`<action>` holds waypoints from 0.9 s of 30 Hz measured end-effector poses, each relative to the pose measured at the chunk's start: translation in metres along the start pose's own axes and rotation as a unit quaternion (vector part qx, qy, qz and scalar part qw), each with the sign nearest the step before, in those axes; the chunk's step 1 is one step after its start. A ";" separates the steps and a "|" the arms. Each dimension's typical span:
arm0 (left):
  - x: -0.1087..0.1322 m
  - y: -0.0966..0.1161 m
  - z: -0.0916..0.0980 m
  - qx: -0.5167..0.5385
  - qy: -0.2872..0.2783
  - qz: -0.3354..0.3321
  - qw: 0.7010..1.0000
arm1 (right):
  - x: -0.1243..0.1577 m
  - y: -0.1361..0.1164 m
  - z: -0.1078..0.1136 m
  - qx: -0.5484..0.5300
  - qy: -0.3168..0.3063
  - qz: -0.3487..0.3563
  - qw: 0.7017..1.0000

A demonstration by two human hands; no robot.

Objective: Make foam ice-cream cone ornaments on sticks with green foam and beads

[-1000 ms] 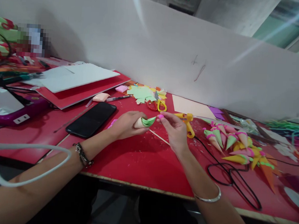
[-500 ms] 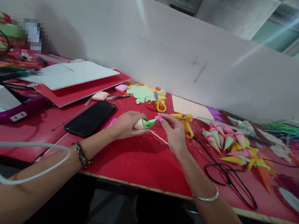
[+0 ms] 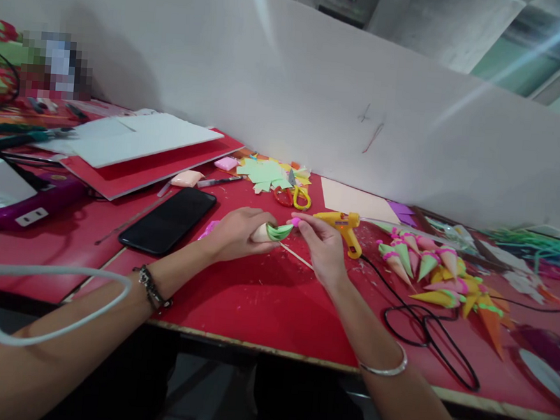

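My left hand [image 3: 240,234] is closed around a small cream paper cone [image 3: 260,233] with green strips [image 3: 279,232] showing at its open end. In a pinch, my right hand [image 3: 324,244] has a small bright pink lump [image 3: 296,222], soft-looking like modelling clay, at the tip of the green part. The fingers partly hide the cone. Beyond my right hand lies a yellow hot glue gun [image 3: 350,231]. A thin pale stick [image 3: 296,256] rests on the red table between the hands.
A black phone [image 3: 168,220] lies left of my hands. Scissors [image 3: 301,198] and green paper scraps [image 3: 263,173] are behind them. Finished-looking paper cones [image 3: 427,265] are heaped on the right, near a looping black cable [image 3: 424,342]. White boards [image 3: 155,138] stand back left.
Both hands keep nearly the same pose. The pink lump now seems to touch the tip of the green strips; the view has shifted very slightly.
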State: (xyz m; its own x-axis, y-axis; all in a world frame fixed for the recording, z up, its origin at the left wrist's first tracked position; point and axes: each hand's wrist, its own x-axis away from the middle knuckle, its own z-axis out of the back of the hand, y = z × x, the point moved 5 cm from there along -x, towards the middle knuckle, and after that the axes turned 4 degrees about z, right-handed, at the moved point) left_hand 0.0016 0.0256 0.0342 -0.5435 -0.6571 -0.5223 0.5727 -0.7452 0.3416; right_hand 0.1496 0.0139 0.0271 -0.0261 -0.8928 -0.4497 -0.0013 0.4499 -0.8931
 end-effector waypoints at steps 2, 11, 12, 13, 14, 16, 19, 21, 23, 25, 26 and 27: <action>0.000 -0.001 0.000 0.003 0.002 0.006 1.000 | 0.000 0.000 0.000 0.000 -0.001 -0.002 1.000; 0.001 -0.001 -0.002 0.023 0.011 0.008 1.000 | 0.001 -0.004 0.000 0.050 0.010 0.025 0.998; 0.001 0.000 -0.002 0.027 0.011 0.012 0.999 | 0.001 -0.005 0.000 0.056 0.012 0.030 0.998; 0.001 0.000 -0.001 0.031 0.010 0.018 0.999 | 0.001 -0.005 0.000 0.061 0.013 0.033 0.997; 0.001 0.000 -0.001 0.033 0.009 0.024 0.999 | 0.001 -0.005 0.000 0.062 0.011 0.035 0.997; 0.000 0.000 0.000 0.034 0.008 0.032 0.999 | 0.001 -0.004 -0.001 0.057 0.005 0.032 0.998; 0.001 0.000 0.000 0.036 0.007 0.034 0.999 | 0.001 -0.002 -0.002 0.051 -0.003 0.025 0.998; 0.001 -0.001 0.000 0.038 0.008 0.033 0.999 | 0.001 -0.001 -0.003 0.050 -0.008 0.023 0.998; 0.001 -0.001 0.000 0.039 0.011 0.030 0.999 | 0.001 -0.001 -0.003 0.048 -0.012 0.023 0.999; 0.000 0.000 0.000 0.036 0.014 0.028 0.999 | 0.002 -0.001 -0.004 0.044 -0.014 0.020 0.999; 0.000 0.000 0.000 0.035 0.014 0.028 0.999 | 0.002 0.000 -0.004 0.044 -0.014 0.019 0.999; 0.000 0.000 0.001 0.035 0.014 0.029 0.999 | 0.002 0.000 -0.004 0.042 -0.014 0.018 0.999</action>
State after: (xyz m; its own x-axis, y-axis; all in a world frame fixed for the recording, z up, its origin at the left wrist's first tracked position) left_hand 0.0014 0.0256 0.0347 -0.4930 -0.6965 -0.5214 0.5571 -0.7130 0.4258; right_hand 0.1452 0.0122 0.0263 0.0038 -0.8774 -0.4798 0.0835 0.4784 -0.8742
